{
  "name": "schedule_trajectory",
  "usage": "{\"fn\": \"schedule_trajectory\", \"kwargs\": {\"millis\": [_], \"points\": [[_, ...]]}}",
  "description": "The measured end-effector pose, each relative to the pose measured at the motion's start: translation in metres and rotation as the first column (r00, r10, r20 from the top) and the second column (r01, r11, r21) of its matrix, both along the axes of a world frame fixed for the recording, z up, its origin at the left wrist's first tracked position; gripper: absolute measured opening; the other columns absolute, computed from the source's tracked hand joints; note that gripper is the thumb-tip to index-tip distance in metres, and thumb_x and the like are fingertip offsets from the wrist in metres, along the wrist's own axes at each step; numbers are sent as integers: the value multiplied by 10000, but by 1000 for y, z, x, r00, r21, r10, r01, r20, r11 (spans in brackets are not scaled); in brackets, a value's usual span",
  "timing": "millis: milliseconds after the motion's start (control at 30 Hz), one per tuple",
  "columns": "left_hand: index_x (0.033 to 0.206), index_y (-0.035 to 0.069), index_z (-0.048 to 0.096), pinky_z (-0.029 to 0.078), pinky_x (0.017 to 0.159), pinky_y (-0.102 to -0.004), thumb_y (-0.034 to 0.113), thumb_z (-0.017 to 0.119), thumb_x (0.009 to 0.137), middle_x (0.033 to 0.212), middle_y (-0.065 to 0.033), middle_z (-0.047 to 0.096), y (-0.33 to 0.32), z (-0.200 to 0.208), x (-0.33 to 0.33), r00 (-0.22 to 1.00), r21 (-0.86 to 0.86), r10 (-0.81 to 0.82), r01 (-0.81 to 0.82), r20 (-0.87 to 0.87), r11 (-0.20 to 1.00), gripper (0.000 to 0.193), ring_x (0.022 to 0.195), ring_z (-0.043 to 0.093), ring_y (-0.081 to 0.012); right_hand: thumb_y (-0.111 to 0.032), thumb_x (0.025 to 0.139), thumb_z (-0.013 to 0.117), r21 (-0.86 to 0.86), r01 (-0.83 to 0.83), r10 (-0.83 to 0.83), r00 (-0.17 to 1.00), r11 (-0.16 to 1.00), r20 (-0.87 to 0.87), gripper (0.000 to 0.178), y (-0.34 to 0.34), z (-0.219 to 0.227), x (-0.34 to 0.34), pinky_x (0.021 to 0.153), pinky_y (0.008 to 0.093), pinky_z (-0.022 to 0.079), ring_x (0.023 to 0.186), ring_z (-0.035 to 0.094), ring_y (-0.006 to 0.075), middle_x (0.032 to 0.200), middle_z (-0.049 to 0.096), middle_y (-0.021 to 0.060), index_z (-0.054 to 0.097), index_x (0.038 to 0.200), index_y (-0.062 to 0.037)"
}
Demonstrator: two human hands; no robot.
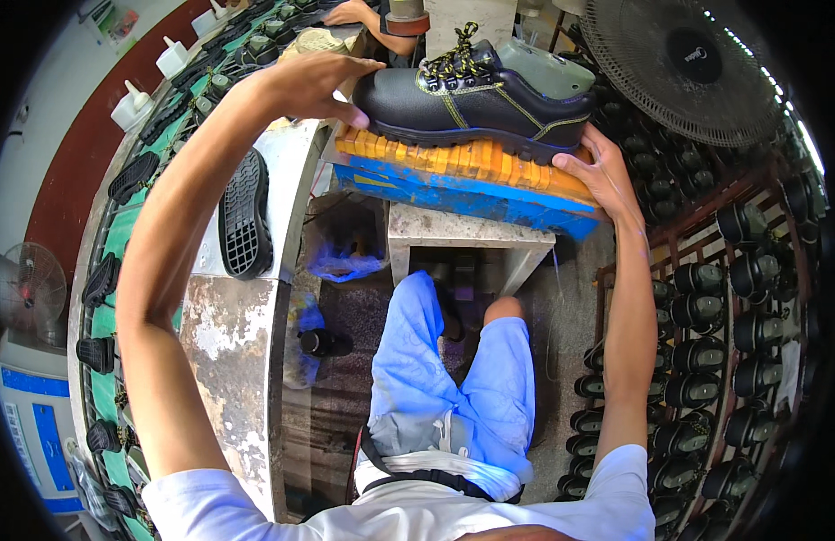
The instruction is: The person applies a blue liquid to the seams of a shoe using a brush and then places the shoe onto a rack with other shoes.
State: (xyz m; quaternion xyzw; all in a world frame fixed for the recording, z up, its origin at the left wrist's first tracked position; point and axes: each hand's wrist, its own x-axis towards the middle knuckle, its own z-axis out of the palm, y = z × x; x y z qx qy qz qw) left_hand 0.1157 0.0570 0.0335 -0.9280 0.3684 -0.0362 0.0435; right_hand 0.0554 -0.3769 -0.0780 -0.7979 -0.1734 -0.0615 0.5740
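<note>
A black leather shoe with yellow stitching and black-and-yellow laces rests sole down, toe to the left. Its grey-green last sticks up out of the opening. Under the sole runs a row of orange slats set in a worn blue metal frame. My left hand curls round the toe, its thumb against the front edge. At the heel, my right hand grips the back of the shoe, thumb by the sole edge. A loose black outsole lies on the bench to the left.
On the left, a green conveyor carries soles and shoes, with white squeeze bottles beside it. Racks of shoes on lasts fill the right, below a large fan. Another person's hand shows at the far side.
</note>
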Motion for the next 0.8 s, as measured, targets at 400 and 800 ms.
{"fn": "schedule_trajectory", "kwargs": {"millis": [400,800], "points": [[1151,-8,721,582,886,-449,765,830,634,1009,-216,760,-64,-48,-6,981,-426,45,40,188,904,937,940,754,-370,-196,848,903,-24,-18,21,995,1000,98,726,-5,-2,1,1141,356,462,1280,617,217,1368,679,151,572,1450,39],[1138,-46,732,590,872,-441,741,837,647,915,-225,761,-66,-31,1,997,-387,-23,48,71,921,933,872,762,-382,-189,858,893,-21,-17,19,993,1000,115,725,-2,-7,-1,1136,370,476,1278,622,228,1389,667,157,563,1461,42]]}}
